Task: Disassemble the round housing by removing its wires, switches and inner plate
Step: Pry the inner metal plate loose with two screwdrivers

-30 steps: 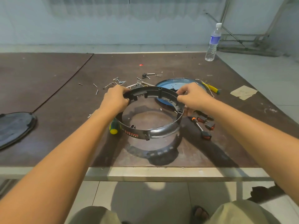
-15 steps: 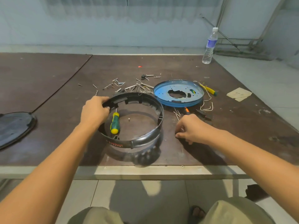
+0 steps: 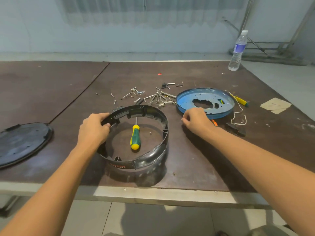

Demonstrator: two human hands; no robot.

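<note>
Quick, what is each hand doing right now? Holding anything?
Left hand: grips the rim of the round housing.
Right hand: fingers curled near the blue plate; cannot tell whether it pinches anything.

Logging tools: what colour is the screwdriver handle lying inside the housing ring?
Screwdriver handle: green with yellow ends; head view.

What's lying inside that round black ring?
A green-and-yellow screwdriver and one small screw on the brown tabletop. The left hand covers part of the round black housing ring.
</note>
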